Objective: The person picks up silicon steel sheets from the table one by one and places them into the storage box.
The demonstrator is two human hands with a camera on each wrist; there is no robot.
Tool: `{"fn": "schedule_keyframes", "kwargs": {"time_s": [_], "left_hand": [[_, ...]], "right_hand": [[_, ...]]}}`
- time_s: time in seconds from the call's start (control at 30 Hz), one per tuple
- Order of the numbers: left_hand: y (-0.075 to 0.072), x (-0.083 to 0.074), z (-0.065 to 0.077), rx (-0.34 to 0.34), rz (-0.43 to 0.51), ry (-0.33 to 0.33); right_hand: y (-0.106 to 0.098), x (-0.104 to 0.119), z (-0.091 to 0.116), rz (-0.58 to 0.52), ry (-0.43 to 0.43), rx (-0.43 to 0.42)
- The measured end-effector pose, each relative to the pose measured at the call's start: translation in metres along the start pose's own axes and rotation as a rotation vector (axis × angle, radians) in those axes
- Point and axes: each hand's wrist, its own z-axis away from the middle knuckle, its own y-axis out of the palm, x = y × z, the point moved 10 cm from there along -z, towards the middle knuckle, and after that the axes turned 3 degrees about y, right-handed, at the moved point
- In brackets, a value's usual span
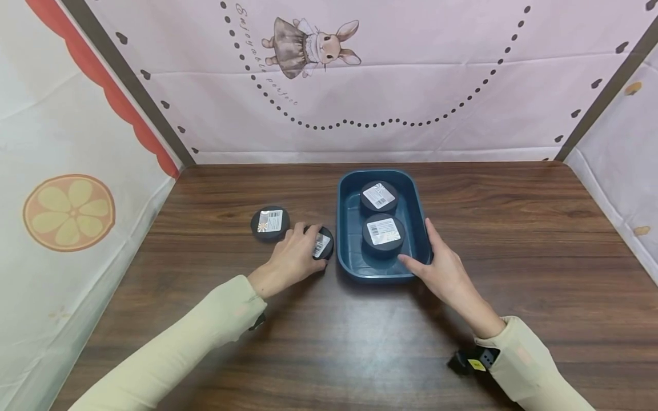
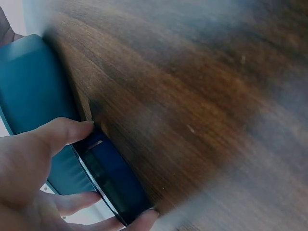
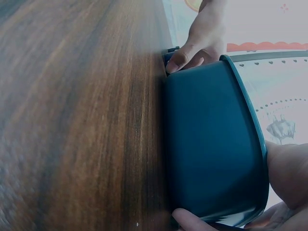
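Observation:
My left hand (image 1: 293, 254) holds a black round, flat tin (image 1: 323, 245) with a white label, on the table just left of a dark blue tray (image 1: 351, 251). In the left wrist view, thumb and fingers span the sides of this tin (image 2: 115, 175). My right hand (image 1: 447, 273) grips the tray at its front right corner, thumb over the rim and fingers along the outside wall. Inside the tray stand two similar tins, one at the back (image 1: 378, 197) and one nearer the front (image 1: 384, 234). Another labelled tin (image 1: 270, 223) lies left of my left hand.
The brown wooden table (image 1: 514, 245) extends to both sides of the tray. A printed cloth (image 1: 411, 91) with a rabbit hangs behind the table, and more cloth (image 1: 67, 142) covers the left side. Dark wrist devices (image 1: 475, 359) sit at the sleeve cuffs.

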Motion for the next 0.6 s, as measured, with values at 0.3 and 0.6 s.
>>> {"fn": "schedule_keyframes", "kwargs": {"time_s": [0.3, 0.6], "left_hand": [[0.0006, 0.0015, 0.0009, -0.001, 0.010, -0.015], [-0.0007, 0.0017, 0.0016, -0.044, 0.020, -0.001]], "right_hand": [[0.0005, 0.0016, 0.0003, 0.004, -0.006, 0.001], [-0.0004, 0.0009, 0.0004, 0.006, -0.004, -0.002]]}}
